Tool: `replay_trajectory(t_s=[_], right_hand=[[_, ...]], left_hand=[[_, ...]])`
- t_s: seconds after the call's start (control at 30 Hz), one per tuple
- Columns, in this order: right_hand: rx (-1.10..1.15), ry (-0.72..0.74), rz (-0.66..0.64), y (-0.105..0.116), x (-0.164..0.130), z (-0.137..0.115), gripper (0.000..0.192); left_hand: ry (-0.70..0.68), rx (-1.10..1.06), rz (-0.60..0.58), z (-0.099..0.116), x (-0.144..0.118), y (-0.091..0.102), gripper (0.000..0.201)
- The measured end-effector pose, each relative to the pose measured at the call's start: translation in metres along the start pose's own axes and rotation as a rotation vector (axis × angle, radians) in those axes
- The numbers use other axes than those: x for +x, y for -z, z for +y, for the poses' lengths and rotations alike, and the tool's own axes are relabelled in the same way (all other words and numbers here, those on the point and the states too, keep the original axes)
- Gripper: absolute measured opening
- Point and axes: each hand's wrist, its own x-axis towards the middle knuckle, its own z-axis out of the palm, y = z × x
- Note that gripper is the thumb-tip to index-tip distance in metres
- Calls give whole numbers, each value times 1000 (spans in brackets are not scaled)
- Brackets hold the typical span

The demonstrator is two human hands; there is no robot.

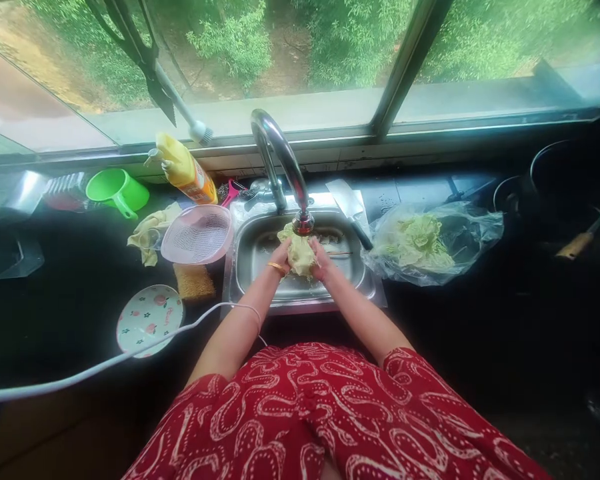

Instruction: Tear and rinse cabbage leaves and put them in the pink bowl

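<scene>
Both my hands hold a pale yellow-green cabbage leaf (300,253) over the steel sink (367,283), right under the spout of the chrome tap (280,150). My left hand (281,257), with a gold bangle at the wrist, grips the leaf's left side. My right hand (321,260) grips its right side. A knife (350,210) lies on the sink's back right rim. More cabbage sits in a clear plastic bag (430,240) on the dark counter to the right of the sink.
Left of the sink are a pink strainer (197,233), a sponge (194,281), a yellow cloth (150,230), a flowered plate (149,319), a green cup (117,190) and a yellow bottle (185,170). Dark pots (560,173) stand far right. A white cable (105,363) crosses in front.
</scene>
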Motion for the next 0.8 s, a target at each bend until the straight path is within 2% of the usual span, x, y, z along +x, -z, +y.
replay_trajectory(t_s=[0.07, 0.17, 0.27, 0.33, 0.4, 0.47, 0.57, 0.63, 0.73, 0.8], right_hand=[[55, -15, -15, -5, 0, 3, 29], [45, 70, 111, -5, -2, 5, 31], [47, 109, 171, 2, -2, 5, 38], [0, 96, 137, 6, -2, 6, 34], [-93, 110, 132, 8, -2, 10, 26], [-232, 195, 185, 9, -2, 13, 22], [-474, 328, 234, 10, -2, 11, 21], [-503, 283, 190, 10, -4, 5, 26], [-307, 119, 101, 7, -10, -4, 36], [-200, -14, -28, 4, -15, -8, 35]], left_hand=[[-124, 117, 65, -3, 0, 1, 27], [-242, 267, 163, -3, 2, 2, 22], [-107, 135, 102, -1, 0, 0, 26], [31, 22, 25, -1, -4, -4, 32], [113, -13, -28, -5, -8, -9, 33], [97, 18, -38, -10, -11, -13, 30], [-6, 49, 42, -15, -12, -15, 26], [-38, 9, 92, -15, -11, -14, 22], [11, -47, 65, -14, -9, -11, 19], [-14, 12, 45, -14, -7, -8, 22]])
